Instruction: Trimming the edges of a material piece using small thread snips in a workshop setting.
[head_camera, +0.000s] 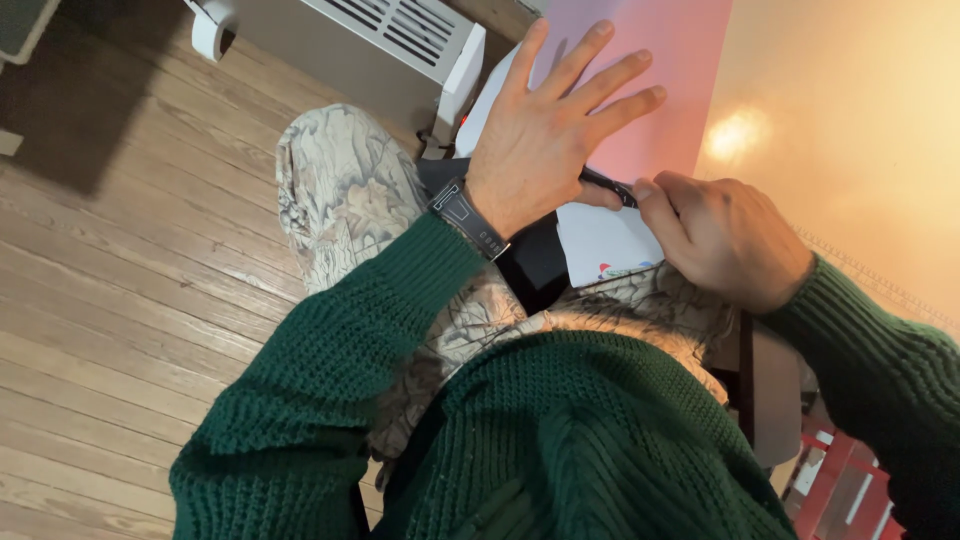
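The left hand (545, 140) lies flat with fingers spread on a pink sheet (660, 90) at the near edge of the desk (850, 150), holding it down. The right hand (725, 240) is closed around a dark pen-like tool (608, 186), its tip at the sheet's near edge beside a white card (600, 245). No marks or cuts show on the sheet, so the work looks barely begun.
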